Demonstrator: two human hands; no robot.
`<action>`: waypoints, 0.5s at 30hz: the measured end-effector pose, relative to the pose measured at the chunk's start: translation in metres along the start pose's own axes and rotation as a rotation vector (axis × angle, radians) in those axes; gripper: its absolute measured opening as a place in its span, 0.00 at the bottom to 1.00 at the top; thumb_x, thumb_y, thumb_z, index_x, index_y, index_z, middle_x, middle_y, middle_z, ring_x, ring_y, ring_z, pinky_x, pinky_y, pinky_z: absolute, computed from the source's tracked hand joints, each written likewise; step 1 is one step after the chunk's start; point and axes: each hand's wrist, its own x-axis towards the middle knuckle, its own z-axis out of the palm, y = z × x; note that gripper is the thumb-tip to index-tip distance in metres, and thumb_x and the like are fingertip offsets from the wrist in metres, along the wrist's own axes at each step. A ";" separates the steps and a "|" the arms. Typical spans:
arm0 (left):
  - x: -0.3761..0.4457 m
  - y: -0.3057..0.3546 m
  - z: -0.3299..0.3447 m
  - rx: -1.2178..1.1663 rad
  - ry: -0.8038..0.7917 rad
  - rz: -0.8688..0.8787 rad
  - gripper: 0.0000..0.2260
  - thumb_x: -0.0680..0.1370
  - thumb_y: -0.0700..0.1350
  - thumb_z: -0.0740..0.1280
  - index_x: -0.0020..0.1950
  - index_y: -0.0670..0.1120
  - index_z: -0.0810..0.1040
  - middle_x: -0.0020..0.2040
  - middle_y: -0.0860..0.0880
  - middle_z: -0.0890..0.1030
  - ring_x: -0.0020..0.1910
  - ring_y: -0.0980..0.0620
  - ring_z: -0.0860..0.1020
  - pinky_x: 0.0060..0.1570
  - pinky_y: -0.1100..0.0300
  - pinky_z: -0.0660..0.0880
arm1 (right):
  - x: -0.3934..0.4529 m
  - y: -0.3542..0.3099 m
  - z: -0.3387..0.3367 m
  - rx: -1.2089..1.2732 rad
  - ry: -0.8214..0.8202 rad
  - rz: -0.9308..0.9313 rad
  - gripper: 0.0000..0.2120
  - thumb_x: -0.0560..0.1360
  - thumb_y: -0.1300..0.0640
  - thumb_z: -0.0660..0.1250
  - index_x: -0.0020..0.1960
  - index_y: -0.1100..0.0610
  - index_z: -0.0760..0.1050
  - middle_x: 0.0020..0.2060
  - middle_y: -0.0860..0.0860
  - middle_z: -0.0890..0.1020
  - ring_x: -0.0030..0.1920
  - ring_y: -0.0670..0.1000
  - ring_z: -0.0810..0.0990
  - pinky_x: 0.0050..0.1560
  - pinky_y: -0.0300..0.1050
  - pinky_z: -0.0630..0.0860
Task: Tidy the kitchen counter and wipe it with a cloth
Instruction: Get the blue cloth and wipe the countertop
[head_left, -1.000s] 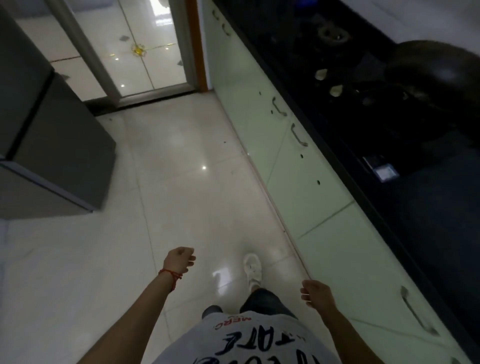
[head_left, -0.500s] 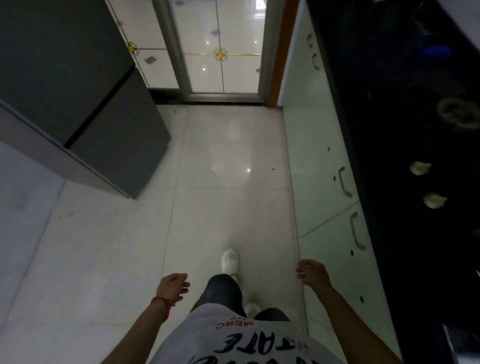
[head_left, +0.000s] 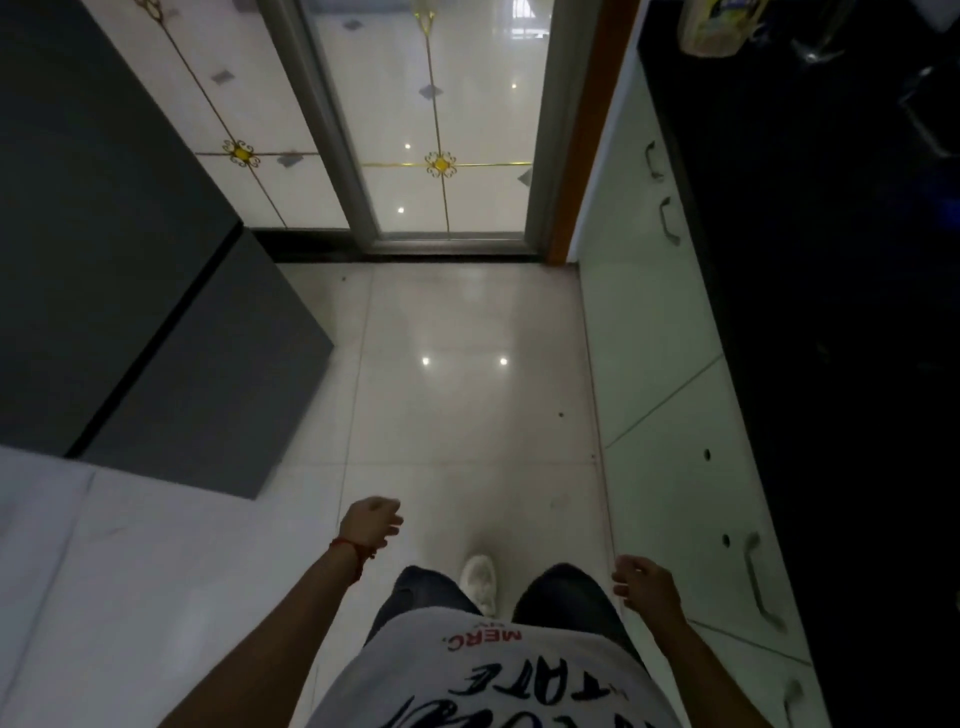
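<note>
both hands empty: left hand (head_left: 370, 524) and right hand (head_left: 644, 587) hang with fingers loosely curled. no cloth visible. dark counter (head_left: 831, 312) runs along the right; likely hard, smooth, slippery when wet.

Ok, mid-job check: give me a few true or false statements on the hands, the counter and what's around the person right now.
1. Both hands are empty. True: the left hand and right hand hold nothing, fingers loosely curled.
2. The left hand is holding a cloth. False: no cloth is visible anywhere in the view.
3. The dark counter runs along the person's right side. True.
4. The right hand is resting on the counter. False: it hangs in the air beside the pale cabinet fronts, below the counter edge.
5. A red band is on the left wrist. True.
6. The grey appliance stands on the right. False: it is on the left.
</note>
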 end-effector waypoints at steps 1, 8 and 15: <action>0.012 0.025 0.003 0.004 -0.002 0.024 0.08 0.78 0.42 0.62 0.52 0.38 0.75 0.43 0.42 0.78 0.37 0.50 0.74 0.36 0.61 0.68 | 0.008 -0.012 0.001 0.002 0.003 0.012 0.03 0.77 0.62 0.62 0.48 0.61 0.73 0.40 0.58 0.78 0.39 0.56 0.76 0.35 0.42 0.70; 0.094 0.158 0.032 0.078 -0.038 0.105 0.12 0.78 0.42 0.60 0.58 0.37 0.75 0.47 0.40 0.78 0.44 0.45 0.75 0.38 0.61 0.70 | 0.089 -0.102 0.005 0.038 0.004 0.083 0.04 0.76 0.61 0.63 0.48 0.62 0.74 0.35 0.54 0.78 0.34 0.53 0.75 0.34 0.42 0.69; 0.149 0.245 0.048 0.139 -0.036 0.040 0.13 0.78 0.42 0.60 0.58 0.34 0.74 0.45 0.41 0.78 0.42 0.46 0.75 0.37 0.61 0.69 | 0.163 -0.225 0.003 0.111 -0.012 0.025 0.04 0.77 0.60 0.62 0.47 0.60 0.74 0.37 0.54 0.78 0.35 0.51 0.76 0.36 0.43 0.71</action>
